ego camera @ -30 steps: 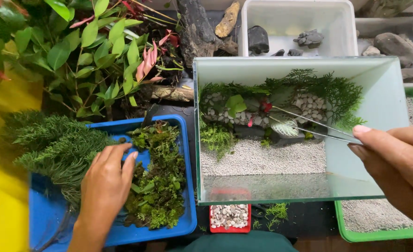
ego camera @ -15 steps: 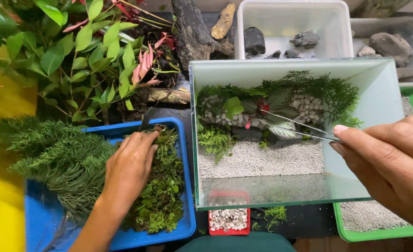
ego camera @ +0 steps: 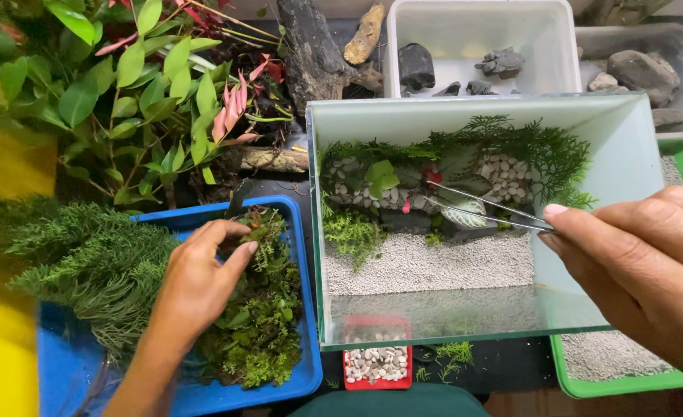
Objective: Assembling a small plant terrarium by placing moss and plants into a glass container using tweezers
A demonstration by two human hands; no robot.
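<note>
Two hands are seen. One pair of tweezers (ego camera: pixel 480 205) is pinched shut in the right hand (ego camera: pixel 642 270), tips inside the single glass tank (ego camera: pixel 619 162). Moss clump (ego camera: pixel 260 309) in one blue tray (ego camera: pixel 295 232) is touched by the left hand (ego camera: pixel 199 282), fingers curled, nothing clasped.

Left hand (ego camera: pixel 202 282) reaches forward, fingers curled down — right hand (ego camera: pixel 642 266) pinches, thumb against forefinger

Soft, even daylight fills my view; shadows stay faint beneath my left hand (ego camera: pixel 199 282). The glass tank (ego camera: pixel 465 309) beside my right hand (ego camera: pixel 642 270) carries a milky sheen on its near wall. Far left of my left hand, a yellow edge smears into blur.
</note>
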